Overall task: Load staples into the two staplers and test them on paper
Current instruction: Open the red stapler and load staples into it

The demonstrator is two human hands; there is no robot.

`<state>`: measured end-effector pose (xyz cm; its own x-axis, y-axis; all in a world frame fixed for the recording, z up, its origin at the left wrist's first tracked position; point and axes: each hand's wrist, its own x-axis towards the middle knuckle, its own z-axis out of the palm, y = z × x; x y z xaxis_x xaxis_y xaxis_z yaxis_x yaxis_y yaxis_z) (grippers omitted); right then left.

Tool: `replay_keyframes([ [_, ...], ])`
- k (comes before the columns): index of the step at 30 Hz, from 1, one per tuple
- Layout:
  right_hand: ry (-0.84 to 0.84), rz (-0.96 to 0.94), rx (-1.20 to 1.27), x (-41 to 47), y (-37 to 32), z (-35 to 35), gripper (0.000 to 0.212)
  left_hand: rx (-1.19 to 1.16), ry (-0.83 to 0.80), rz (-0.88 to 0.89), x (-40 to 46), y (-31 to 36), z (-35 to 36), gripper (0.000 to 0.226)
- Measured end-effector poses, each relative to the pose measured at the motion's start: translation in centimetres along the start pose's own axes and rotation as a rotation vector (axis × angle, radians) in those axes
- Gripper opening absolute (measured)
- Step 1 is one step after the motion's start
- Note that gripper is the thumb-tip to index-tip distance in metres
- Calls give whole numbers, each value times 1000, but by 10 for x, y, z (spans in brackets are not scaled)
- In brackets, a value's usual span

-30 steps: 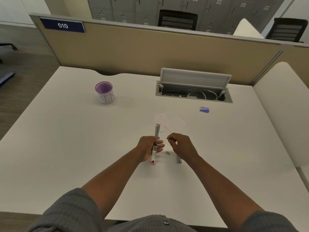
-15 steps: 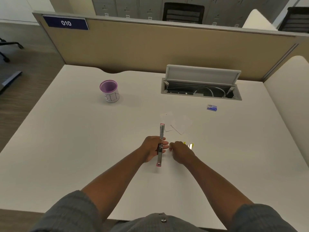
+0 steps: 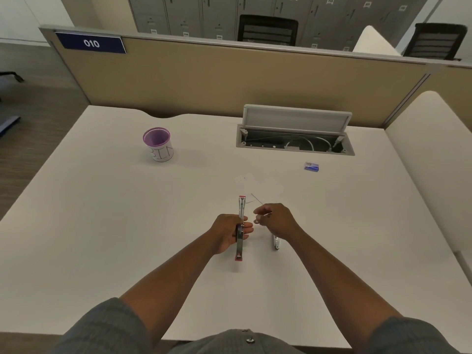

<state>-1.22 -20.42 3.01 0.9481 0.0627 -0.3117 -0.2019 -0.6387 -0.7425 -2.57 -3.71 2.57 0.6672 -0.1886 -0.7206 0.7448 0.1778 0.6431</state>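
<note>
A red-trimmed stapler (image 3: 240,226), swung fully open into one long strip, lies on the white desk (image 3: 102,226). My left hand (image 3: 229,232) grips it at its hinge. Just to its right my right hand (image 3: 274,219) hovers with its fingertips pinched on something small and pale, probably a strip of staples (image 3: 257,221). The second stapler (image 3: 276,242) lies on the desk under my right wrist, mostly hidden. White paper pieces (image 3: 260,186) lie beyond the hands. A small blue staple box (image 3: 311,166) sits further right.
A purple-rimmed cup (image 3: 158,145) labelled BIN stands at the back left. An open cable hatch (image 3: 295,135) with its lid raised is sunk into the desk at the back. A tan partition (image 3: 229,80) closes the far edge, and a white divider (image 3: 431,162) the right side.
My right hand dipped to the desk beside the stapler half a second ago and has risen again, fingers pinched. My left hand kept its hold on the open stapler.
</note>
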Motion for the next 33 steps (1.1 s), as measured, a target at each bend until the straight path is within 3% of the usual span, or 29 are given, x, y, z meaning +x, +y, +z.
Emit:
replay_keyframes([
  [5, 41, -26, 103, -3, -13, -11, 8, -6, -23, 1, -2, -1, 10, 23],
  [17, 85, -162, -129, -5, -31, -12, 9, -20, -46, 11, -7, -3, 21, 23],
  [33, 105, -150, -123, -12, -30, -4, 8, 4, -56, 30, -14, -5, 24, 25],
])
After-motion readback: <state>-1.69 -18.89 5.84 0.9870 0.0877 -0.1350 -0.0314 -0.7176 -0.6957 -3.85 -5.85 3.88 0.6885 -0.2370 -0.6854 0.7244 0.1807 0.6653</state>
